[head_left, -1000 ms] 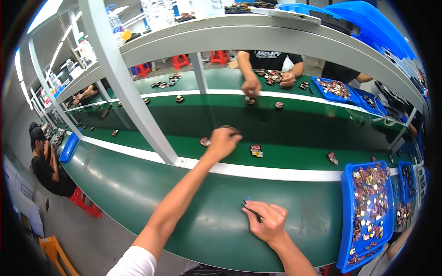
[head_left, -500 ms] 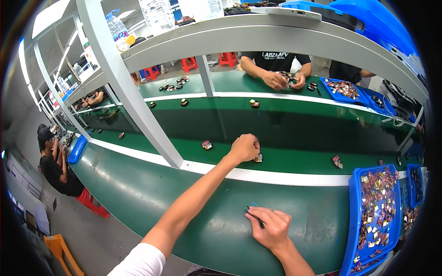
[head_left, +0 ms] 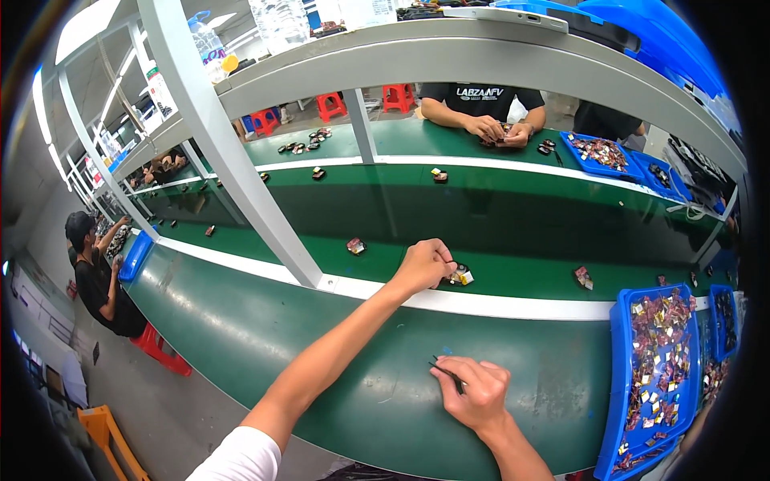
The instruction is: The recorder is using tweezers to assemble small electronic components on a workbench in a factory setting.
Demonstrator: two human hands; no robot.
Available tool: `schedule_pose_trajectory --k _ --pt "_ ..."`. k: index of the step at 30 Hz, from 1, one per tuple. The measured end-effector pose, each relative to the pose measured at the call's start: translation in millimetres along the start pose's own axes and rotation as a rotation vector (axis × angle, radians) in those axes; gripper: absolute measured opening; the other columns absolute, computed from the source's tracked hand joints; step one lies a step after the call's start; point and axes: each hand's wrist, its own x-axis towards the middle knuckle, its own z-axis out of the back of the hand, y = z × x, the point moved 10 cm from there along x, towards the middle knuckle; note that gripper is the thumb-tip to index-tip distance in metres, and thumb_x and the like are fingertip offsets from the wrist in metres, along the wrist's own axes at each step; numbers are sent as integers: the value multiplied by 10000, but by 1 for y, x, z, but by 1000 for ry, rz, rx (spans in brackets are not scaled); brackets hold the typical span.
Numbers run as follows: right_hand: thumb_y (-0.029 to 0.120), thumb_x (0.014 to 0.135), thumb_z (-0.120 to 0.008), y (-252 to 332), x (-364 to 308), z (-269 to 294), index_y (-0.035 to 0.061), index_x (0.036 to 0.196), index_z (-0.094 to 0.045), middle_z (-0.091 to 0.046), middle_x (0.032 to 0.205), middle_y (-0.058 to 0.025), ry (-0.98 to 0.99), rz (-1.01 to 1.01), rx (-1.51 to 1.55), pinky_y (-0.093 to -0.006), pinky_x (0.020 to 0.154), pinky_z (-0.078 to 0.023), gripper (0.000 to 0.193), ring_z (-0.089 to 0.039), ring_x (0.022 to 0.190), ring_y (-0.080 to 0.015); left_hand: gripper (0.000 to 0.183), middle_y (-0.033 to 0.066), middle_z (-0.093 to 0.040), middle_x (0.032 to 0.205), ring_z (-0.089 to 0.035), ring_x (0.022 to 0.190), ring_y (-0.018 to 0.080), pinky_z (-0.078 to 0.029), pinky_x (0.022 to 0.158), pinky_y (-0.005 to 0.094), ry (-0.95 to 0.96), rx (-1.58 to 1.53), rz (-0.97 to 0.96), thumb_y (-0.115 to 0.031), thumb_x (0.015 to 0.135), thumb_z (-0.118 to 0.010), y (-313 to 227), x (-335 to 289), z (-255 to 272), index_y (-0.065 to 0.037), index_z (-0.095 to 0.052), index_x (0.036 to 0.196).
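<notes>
My left hand (head_left: 425, 266) reaches over the green conveyor belt (head_left: 513, 280), its fingers closed in a pinch at the edge of a small electronic part (head_left: 461, 275) with black, white and yellow areas. The fingertips are partly hidden behind the hand. My right hand (head_left: 475, 393) hovers above the near green worktop (head_left: 345, 353), closed around black tweezers (head_left: 446, 371) whose tips point up and left. Other small parts ride on the belt: one with red and white wrapping (head_left: 356, 246) left of my left hand, another (head_left: 583, 277) to its right.
A blue tray (head_left: 616, 385) full of small wrapped parts stands at the right. A grey post (head_left: 233, 152) and overhead shelf (head_left: 449, 56) frame the belt. Across it, a person's hands (head_left: 501, 132) handle parts. Another person (head_left: 100, 272) sits at far left.
My left hand has drawn back slightly toward me, and the small part at its fingers shows more. My right hand stays nearly in place. Across the belt, the other person's hands have come together.
</notes>
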Motion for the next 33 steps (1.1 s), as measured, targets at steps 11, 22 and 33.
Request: schedule_pose_trajectory --k 11,22,33 --pt "33 724 -831 -2 -2 1 81 829 -724 -765 827 -20 -13 -11 11 -261 472 -425 158 -688 606 -171 118 25 -648 742 -564 502 76 -322 392 231 44 -215 79 -88 943 -667 16 -92 4 -7 -602 998" --pt "32 705 -841 -5 1 2 70 816 -722 -766 817 -41 1 -103 62 -267 466 -432 167 -663 551 -179 205 73 -681 788 -587 548 71 -409 446 207 -22 -436 30 -63 990 -631 37 -131 -12 80 -676 1129" --pt "22 731 -851 -25 -7 3 41 856 -759 -708 679 -11 11 -344 194 -219 413 -318 156 -397 391 -42 205 98 -700 833 -622 558 96 -457 451 230 -24 -519 -33 -60 974 -647 37 -133 -19 86 -664 1118"
